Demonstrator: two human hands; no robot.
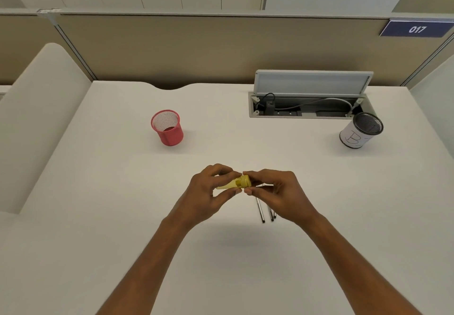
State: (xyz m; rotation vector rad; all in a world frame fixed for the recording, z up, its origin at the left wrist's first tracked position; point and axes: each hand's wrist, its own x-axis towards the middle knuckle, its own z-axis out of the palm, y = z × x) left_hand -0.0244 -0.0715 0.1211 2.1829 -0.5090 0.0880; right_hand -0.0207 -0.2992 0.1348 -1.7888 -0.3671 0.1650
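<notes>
The yellow highlighter lies crosswise above the bench, left hand pinching its barrel, right hand pinching its right end

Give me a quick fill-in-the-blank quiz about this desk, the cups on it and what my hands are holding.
1. The left hand and right hand together hold a highlighter coloured ____.
2. The paper-wrapped mesh cup bears the letter ____.
3. The blue sign reads ____.
4. The cable box lid stands ____.

Missing words: yellow; B; 017; open.
</notes>
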